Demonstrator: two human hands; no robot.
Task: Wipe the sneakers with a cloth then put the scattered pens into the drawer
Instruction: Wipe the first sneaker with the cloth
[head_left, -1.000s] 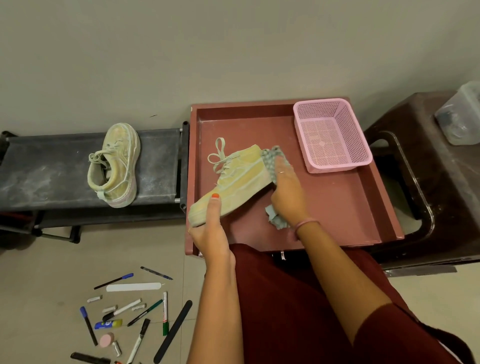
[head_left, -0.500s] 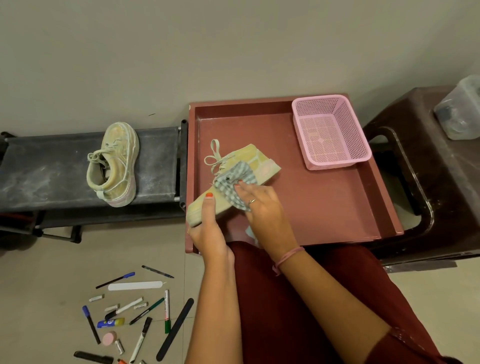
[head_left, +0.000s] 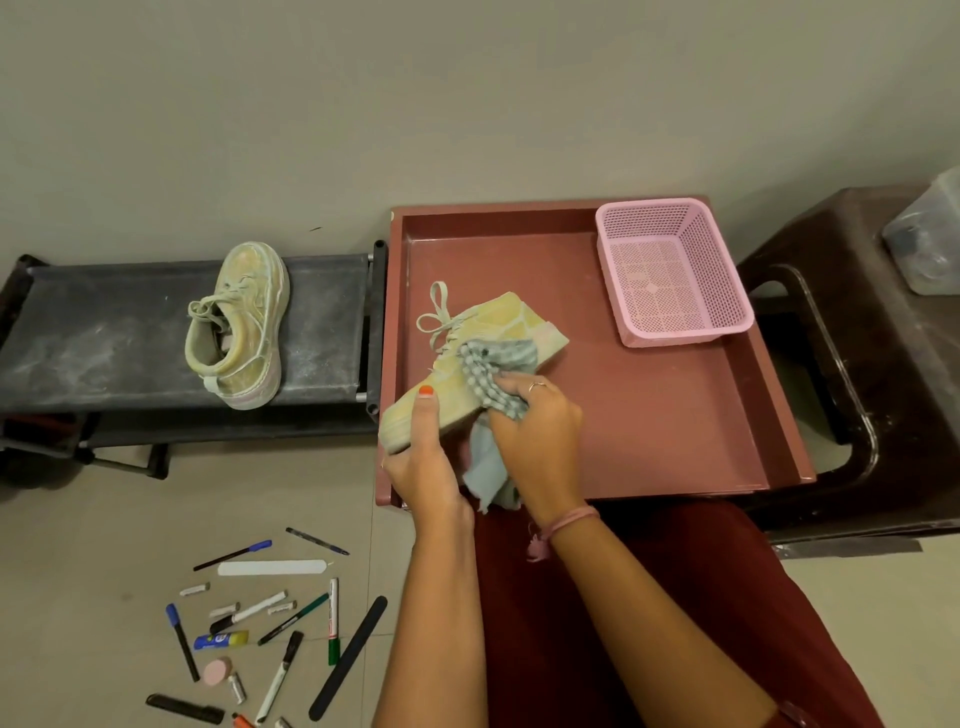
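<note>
left grip (head_left: 421, 462) clasps sneaker (head_left: 478, 364) over drawer (head_left: 649, 415) edge; right grip (head_left: 540, 421) clutches cloth (head_left: 493, 379).

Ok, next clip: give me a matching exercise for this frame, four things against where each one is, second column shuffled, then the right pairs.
Things:
1. pink basket
2. second sneaker
3. pens
4. checked cloth

Places:
A. scattered on the floor
B. pressed on the held sneaker by the right hand
C. far right corner of the red drawer
D. on the dark rack at the left

Pairs: 1-C, 2-D, 3-A, 4-B
</note>
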